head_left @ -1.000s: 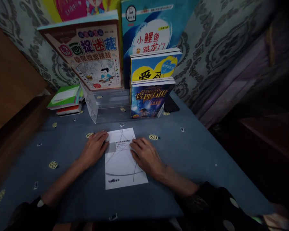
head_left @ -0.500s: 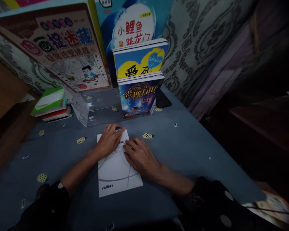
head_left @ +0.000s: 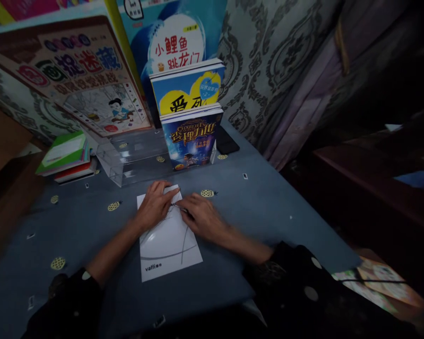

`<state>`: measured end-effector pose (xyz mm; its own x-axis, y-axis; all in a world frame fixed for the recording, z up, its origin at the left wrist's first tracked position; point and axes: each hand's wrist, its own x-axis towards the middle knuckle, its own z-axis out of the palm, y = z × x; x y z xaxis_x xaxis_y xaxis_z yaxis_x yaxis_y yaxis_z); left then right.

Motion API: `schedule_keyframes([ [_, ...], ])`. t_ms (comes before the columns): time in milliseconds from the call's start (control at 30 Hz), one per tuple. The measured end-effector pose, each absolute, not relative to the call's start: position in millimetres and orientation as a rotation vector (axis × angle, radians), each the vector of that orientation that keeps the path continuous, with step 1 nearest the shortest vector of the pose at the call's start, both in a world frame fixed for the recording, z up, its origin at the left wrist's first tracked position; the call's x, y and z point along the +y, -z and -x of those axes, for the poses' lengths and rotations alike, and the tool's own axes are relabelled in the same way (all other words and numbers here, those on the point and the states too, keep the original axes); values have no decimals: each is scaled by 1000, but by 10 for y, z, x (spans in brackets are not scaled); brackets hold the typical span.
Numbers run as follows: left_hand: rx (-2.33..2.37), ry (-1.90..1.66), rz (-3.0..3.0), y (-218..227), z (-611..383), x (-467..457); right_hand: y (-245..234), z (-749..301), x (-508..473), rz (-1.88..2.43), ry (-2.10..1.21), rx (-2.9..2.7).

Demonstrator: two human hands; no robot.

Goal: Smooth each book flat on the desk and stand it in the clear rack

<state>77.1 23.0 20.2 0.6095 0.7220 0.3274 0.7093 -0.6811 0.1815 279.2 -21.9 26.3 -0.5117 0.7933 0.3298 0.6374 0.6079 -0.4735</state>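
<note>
The white booklet (head_left: 166,242) lies flat on the surface (head_left: 243,212), seemingly unopened, left hand (head_left: 154,205) loosely extended over it, right hand (head_left: 203,216) half-curled, its grip unclear.

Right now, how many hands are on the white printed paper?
2: the bare left hand atop the white printed paper, upper left; the bare right hand over its right edge.

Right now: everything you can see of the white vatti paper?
White paper, thin-looking, with a faint sheen; single sheet or booklet, unclear. Gray curved lines cross it; dark "vatti" lettering marks the near left corner. It lies slightly turned on the blue-gray tablecloth. The left hand covers much of its far part; the right hand overlaps its right edge.
</note>
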Motion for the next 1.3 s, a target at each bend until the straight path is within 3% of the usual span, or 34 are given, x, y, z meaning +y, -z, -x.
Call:
schedule_keyframes([
  [233, 1409, -344, -2861, -275, -827, 45, -282, -2857, -78, 1254, -655, -1958],
  [433, 1415, -368, -2842, -273, -849, 23, -239, -2817, 122, 1172, -681, -2045],
  [900, 901, -401, -2790, -388, -849, -1163, -181, -2753, 118, 1220, -499, -2283],
  [1067, 871, -362, -2682, -416, -758, -1139, -180, -2750, 94, 1239, -433, -2327],
  [1300, 1433, -482, -2666, -270, -243, -485, -170, -2754, 75, 1238, -386, -2373],
])
